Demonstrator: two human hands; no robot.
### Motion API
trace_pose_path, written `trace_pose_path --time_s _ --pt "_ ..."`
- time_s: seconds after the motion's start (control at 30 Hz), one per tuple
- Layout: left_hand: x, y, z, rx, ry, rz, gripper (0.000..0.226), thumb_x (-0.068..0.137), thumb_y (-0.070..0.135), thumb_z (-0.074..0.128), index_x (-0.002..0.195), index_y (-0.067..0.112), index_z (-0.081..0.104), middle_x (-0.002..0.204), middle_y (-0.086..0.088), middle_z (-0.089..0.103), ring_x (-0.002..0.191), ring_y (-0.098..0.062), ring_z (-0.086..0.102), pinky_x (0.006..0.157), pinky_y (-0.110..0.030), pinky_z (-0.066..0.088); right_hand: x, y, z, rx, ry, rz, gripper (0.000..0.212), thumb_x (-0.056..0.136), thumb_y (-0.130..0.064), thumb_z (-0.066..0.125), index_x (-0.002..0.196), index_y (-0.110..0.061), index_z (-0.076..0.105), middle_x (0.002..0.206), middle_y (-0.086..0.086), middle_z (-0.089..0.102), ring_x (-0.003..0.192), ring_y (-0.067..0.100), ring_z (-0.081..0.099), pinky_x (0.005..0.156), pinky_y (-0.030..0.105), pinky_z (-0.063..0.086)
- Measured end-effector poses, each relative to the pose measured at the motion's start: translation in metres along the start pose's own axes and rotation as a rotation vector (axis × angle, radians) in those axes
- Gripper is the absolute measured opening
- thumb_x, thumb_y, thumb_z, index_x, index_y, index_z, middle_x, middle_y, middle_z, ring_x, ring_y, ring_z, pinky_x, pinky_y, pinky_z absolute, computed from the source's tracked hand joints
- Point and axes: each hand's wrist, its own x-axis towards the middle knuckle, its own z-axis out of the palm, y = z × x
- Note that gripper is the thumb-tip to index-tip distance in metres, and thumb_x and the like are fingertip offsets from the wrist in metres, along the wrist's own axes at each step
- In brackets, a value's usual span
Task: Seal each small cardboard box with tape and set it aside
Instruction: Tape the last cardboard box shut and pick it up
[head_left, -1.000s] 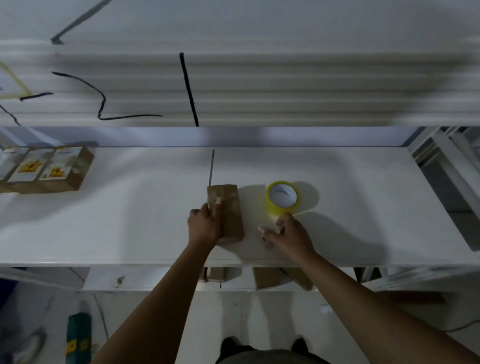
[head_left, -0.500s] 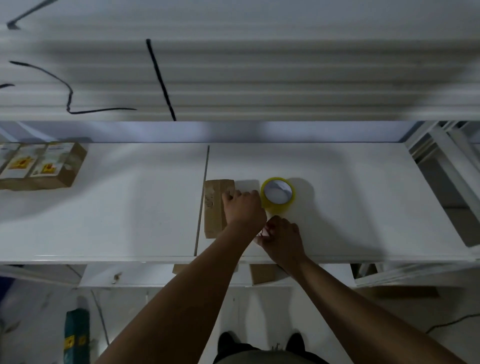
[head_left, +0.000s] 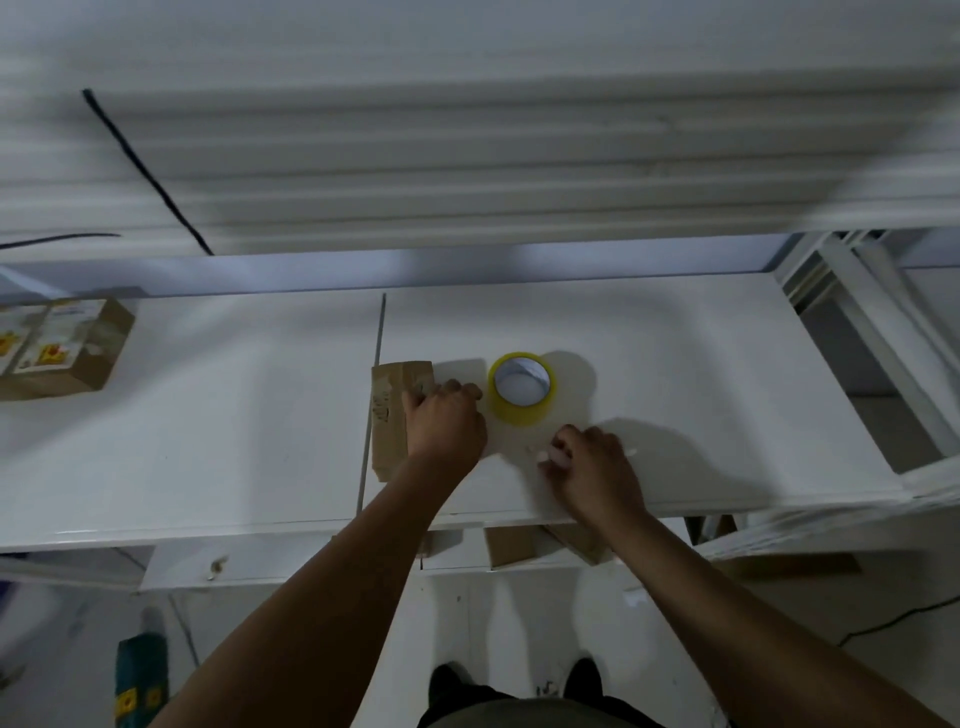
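Hands first, seen from the head camera. The left hand (head_left: 444, 423) lies flat on top of the small cardboard box (head_left: 390, 410), with its fingers bent over the box's right side, pressing it down. The box rests on the white counter (head_left: 208, 441), near the middle and closer to the front edge than the back edge. It sits right beside a thin dark seam (head_left: 375, 395) that runs from the back of the counter to the front.

The right hand (head_left: 592, 467) is near the front edge, to the right of the box. Its fingers are curled in, pinching a small pale thing (head_left: 550, 456) that is too little to make out. A thin strip of clear tape seems to run from that hand toward the box, but it is hard to see.

The yellow tape roll (head_left: 522, 388) lies flat just beside the left hand's fingertips, toward the back.

At the far left edge of the counter are sealed boxes (head_left: 62, 348) with labels on top, side by side.
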Motion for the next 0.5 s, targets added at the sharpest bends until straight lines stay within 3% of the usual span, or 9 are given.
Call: trace_pose_path --time_s 0.07,0.13,0.23,0.33,0.5 --pt "-0.005 0.004 0.000 0.075 -0.028 -0.006 0.037 0.096 0.031 0.053 0.131 0.019 0.060 0.125 -0.003 0.062 0.117 -0.027 0.059 0.108 -0.048 0.031 0.009 0.012 -0.007 -0.096 0.098 0.053 0.041 0.077 -0.048 0.078 0.106 -0.021 0.068 0.105 0.013 0.062 0.100 0.041 0.058 0.080 0.043 0.053" --pt "-0.009 0.009 -0.001 0.115 -0.061 -0.026 0.039 0.094 0.029 0.057 0.131 0.017 0.055 0.127 -0.005 0.059 0.118 -0.030 0.058 0.108 -0.050 0.031 0.020 0.012 -0.014 -0.045 0.203 -0.001 0.059 0.068 -0.049 0.081 0.120 -0.022 0.067 0.114 0.012 0.060 0.106 0.040 0.056 0.087 0.046 0.052" --pt "-0.010 0.014 -0.006 0.064 -0.064 -0.040 0.050 0.087 0.010 0.058 0.136 0.020 0.051 0.125 -0.002 0.061 0.114 -0.029 0.062 0.107 -0.049 0.029 0.041 0.003 -0.021 -0.089 0.096 -0.193 0.075 0.070 -0.043 0.077 0.141 -0.030 0.057 0.138 0.009 0.052 0.122 0.038 0.047 0.096 0.047 0.047" --pt "-0.009 0.012 -0.010 -0.048 -0.048 -0.060 0.062 0.079 0.001 0.056 0.136 0.025 0.052 0.118 0.002 0.067 0.110 -0.026 0.066 0.107 -0.047 0.025 0.061 0.001 -0.025 -0.207 -0.116 -0.300 0.065 0.077 -0.036 0.079 0.139 -0.031 0.059 0.158 0.007 0.036 0.140 0.038 0.033 0.105 0.046 0.040" --pt "-0.013 0.009 -0.018 -0.299 -0.016 -0.113 0.060 0.080 -0.001 0.057 0.133 0.026 0.061 0.121 0.005 0.070 0.117 -0.020 0.064 0.105 -0.039 0.023 0.083 0.014 -0.056 -0.178 -0.088 -0.455 0.040 0.078 -0.033 0.086 0.115 -0.023 0.073 0.159 0.010 0.044 0.143 0.037 0.042 0.106 0.047 0.043"
